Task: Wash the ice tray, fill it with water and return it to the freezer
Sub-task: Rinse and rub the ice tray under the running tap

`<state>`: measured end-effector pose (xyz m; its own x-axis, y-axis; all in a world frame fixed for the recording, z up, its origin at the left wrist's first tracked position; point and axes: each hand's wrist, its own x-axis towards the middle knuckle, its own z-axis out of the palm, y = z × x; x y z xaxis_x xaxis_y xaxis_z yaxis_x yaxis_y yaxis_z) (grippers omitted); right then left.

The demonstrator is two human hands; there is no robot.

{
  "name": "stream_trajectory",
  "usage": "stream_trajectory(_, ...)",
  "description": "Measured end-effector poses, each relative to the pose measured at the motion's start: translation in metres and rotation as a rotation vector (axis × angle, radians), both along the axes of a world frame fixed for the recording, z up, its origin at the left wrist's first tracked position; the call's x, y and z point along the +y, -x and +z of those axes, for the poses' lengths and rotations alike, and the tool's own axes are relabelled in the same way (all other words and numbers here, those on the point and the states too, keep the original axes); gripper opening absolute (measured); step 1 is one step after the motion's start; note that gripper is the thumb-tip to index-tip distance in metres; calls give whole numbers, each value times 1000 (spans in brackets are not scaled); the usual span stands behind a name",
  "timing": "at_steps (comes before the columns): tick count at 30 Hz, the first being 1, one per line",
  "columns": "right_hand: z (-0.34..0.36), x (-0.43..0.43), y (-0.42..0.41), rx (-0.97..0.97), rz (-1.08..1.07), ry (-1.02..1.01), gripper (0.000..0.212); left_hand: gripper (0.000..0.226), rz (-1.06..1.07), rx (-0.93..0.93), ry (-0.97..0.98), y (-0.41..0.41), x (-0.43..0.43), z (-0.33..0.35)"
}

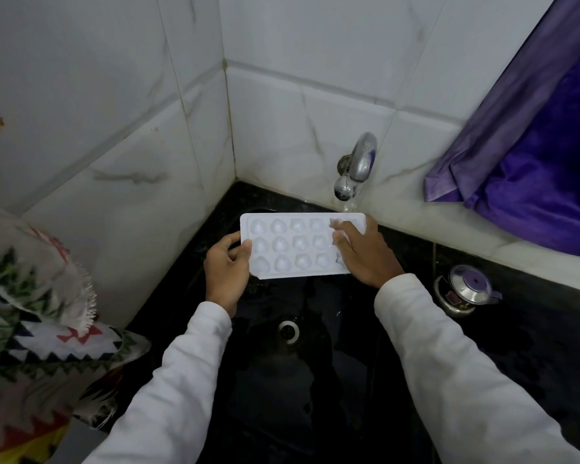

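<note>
Two hands work the ice tray (295,246) under the running tap (359,162): left hand (226,266) pinches its end, right hand (365,252) presses flat; wet plastic could slip free.

Right: purple cloth (533,155); steel lidded pot (466,289) on black counter (549,346). Left: patterned fabric (31,296) against tiled wall (81,95).

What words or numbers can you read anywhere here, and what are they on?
No words or numbers can be read in this picture.
On the steel pot: a small dark label, too blurred to read.
On the ice tray, the tap and the patterned cloth: no writing shows, only shapes on the cloth.
</note>
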<state>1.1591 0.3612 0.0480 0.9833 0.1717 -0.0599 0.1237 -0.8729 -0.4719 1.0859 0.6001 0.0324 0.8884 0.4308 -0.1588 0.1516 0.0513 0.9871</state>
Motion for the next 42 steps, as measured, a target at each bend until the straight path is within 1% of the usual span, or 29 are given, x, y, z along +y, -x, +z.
stream_trajectory(4, -2, -6, -5, 55, 62, -131, 36, 21, 32, 14, 5, -3, -1, 2)
stream_trajectory(6, 1, -9, -8, 32, 85, -199, 36, 21, 50, 29, 12, -7, 0, 3)
stream_trajectory(8, 4, -12, -8, 3, 74, -215, 25, 20, 65, 41, 40, -10, -1, 4)
stream_trajectory(10, 5, -13, -6, -4, 66, -198, 14, 19, 82, 47, 77, -12, -3, 5)
stream_trajectory(11, 6, -14, -4, -12, 76, -176, 14, 19, 88, 46, 88, -13, -3, 5)
stream_trajectory(14, 5, -14, 0, -47, 110, -111, 22, 21, 88, 46, 95, -14, -3, 6)
stream_trajectory(17, 7, -11, 4, -20, 84, -56, 28, 25, 81, 46, 96, -15, -4, 7)
stream_trajectory(22, 10, -6, 4, -37, 74, 38, 33, 24, 80, 29, 96, -15, -2, 9)
stream_trajectory(26, 9, -2, 3, -19, 64, -5, 28, 25, 87, 37, 91, -14, -1, 7)
stream_trajectory(32, 11, -1, 6, -41, 127, 118, 35, 24, 93, 29, 92, -12, 2, 4)
stream_trajectory(38, 8, 2, 0, -16, 87, -26, 27, 25, 79, 27, 76, -13, 0, 5)
stream_trajectory(42, 2, -7, -3, 4, 111, -156, 31, 24, 84, 14, 80, -17, -1, 7)
